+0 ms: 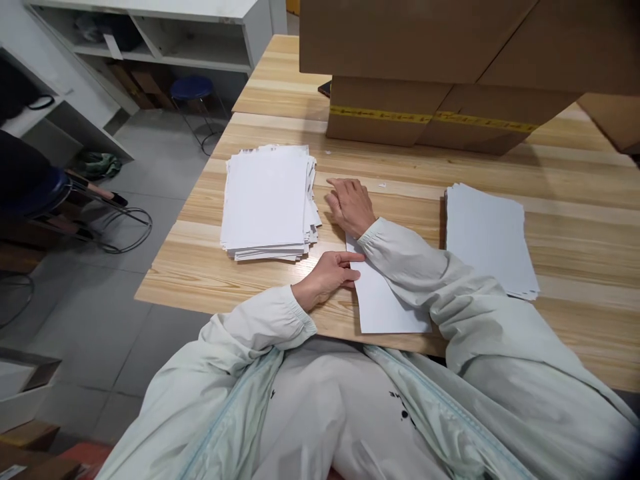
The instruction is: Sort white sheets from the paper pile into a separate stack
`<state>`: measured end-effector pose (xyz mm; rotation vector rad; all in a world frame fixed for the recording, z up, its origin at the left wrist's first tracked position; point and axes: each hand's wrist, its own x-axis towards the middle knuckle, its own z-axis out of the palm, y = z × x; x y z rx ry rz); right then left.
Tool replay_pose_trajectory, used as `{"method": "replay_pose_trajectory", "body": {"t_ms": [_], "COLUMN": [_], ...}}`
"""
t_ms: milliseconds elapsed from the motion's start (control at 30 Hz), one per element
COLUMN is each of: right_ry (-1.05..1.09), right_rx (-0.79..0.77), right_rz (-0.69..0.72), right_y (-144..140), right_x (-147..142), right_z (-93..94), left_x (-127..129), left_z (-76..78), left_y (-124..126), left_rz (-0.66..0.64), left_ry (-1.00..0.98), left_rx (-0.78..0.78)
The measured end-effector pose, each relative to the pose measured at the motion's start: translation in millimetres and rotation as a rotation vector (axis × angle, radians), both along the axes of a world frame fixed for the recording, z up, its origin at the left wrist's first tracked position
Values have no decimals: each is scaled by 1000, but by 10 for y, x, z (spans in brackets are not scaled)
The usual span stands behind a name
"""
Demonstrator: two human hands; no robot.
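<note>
Wooden table (575,220), paper (385,307), grey floor (150,340)

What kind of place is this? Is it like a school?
It's probably a workroom or packing room, though I can't be sure. There's a big wooden table, a neat-ish stack of white paper, and large brown cardboard boxes.
</note>
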<state>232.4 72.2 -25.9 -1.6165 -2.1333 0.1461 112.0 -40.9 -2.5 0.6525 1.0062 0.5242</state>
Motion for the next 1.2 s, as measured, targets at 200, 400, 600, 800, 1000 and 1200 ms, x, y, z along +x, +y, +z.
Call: {"method": "replay_pose_trajectory", "body": {"t_ms": [200, 400, 600, 800, 1000, 1200], "right_ry": [252, 618, 861, 374, 522, 319], "right_rx": [206, -222, -352, 366, 156, 11], "right_rz": [-9, -283, -517, -959, -1161, -1097], "right_y": [-321, -1666, -2431, -2211, -1917, -1932], "right_x": [473, 1067, 780, 1536, 2642, 2788], "right_z": [536, 574, 247, 608, 327, -97], "left_x": [-227, -603, -487, -288, -49, 772], "left_z": [59, 185, 226, 212, 287, 238], "left_y": [-290, -689, -677, -601, -485, -125], "left_rz": [-88, 11, 89, -44, -111, -180], "left_ry": [-8, 154, 136, 21, -70, -78], "left_rx": [54, 627, 1162, 851, 667, 565]}}
